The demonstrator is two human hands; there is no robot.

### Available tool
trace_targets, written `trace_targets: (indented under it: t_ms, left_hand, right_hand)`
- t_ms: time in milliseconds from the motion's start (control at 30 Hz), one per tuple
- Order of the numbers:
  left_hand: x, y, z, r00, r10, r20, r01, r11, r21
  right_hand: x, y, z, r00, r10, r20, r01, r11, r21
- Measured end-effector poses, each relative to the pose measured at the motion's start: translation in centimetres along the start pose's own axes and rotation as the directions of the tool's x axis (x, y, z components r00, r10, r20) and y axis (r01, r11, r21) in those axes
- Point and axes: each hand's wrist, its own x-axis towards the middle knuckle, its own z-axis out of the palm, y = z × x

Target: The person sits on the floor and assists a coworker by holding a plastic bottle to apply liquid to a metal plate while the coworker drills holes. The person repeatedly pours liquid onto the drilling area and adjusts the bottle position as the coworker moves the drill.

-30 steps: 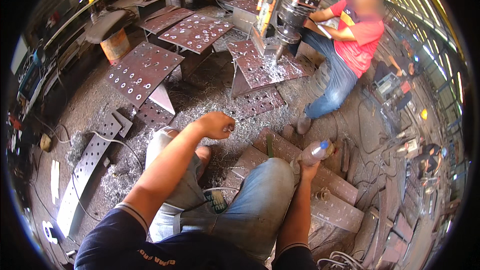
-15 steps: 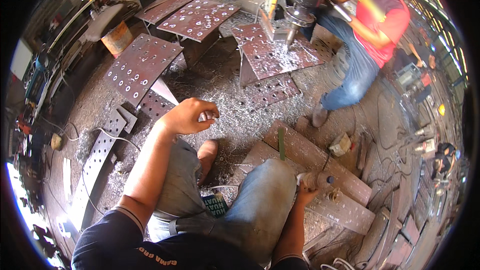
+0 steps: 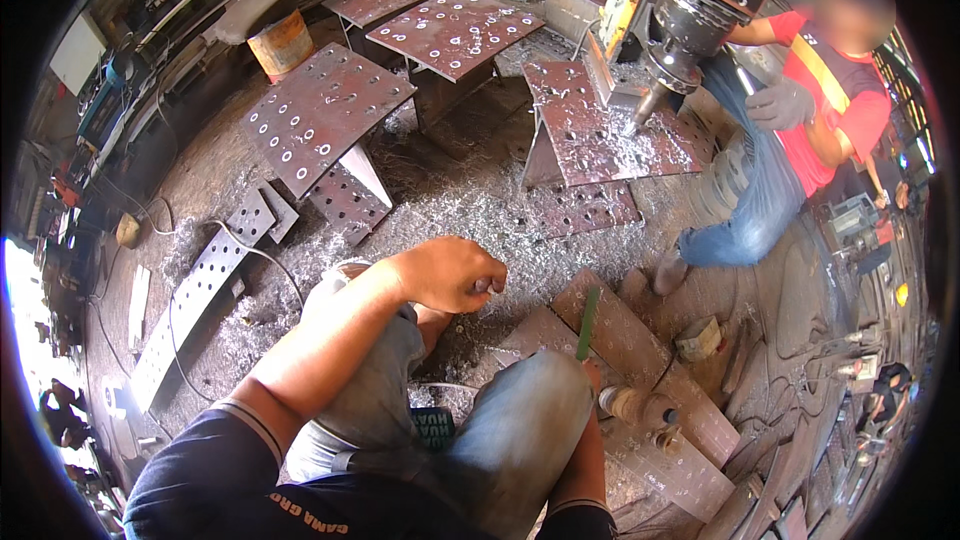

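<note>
My left hand is raised in front of my left knee, its fingers curled inward; whether anything small sits inside them is hidden. My right hand shows only in part beyond my right knee, by the lower end of a flat green strip. Its fingers are hidden. Beside it, a cloudy plastic bottle with a dark cap rests on long drilled steel plates. A small brownish metal piece is close to the bottle.
Ahead, a person in a red shirt works a drilling machine over a steel plate strewn with shavings. More drilled plates stand left. A cable crosses the floor. An orange bucket sits farther back.
My right hand has left the bottle and moved beside the green strip. My left hand has swung right and lower, its fingers more curled. The whole view has shifted.
</note>
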Motion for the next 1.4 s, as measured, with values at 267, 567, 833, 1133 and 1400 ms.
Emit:
trace_targets:
  t_ms: [267,567,833,1133,1400]
  left_hand:
    - [0.4,-1.1,0.9,0.998,-0.011,0.054,0.013,0.999,-0.046]
    - [1.6,-0.3,0.6,0.994,-0.021,0.111,0.026,0.999,-0.043]
    - [1.9,-1.4,1.0,0.996,0.021,0.083,-0.018,0.999,-0.031]
    - [2.5,-2.7,0.7,0.999,0.001,0.053,0.003,0.997,-0.082]
    - [2.6,-4.2,1.3,0.995,-0.035,0.096,0.042,0.996,-0.074]
  right_hand:
    - [1.4,2.2,2.7,0.992,0.103,0.072,-0.109,0.991,0.082]
    - [-1.8,-2.3,-3.4,0.906,-0.174,-0.385,0.281,0.929,0.242]
    - [3.7,-11.6,-23.6,0.518,-0.136,-0.845,0.501,0.848,0.171]
    - [17.5,-17.8,-40.1,0.759,-0.217,-0.614,0.099,0.97,-0.221]
    - [14.6,-17.9,-36.9,0.698,-0.536,-0.475,0.414,0.843,-0.344]
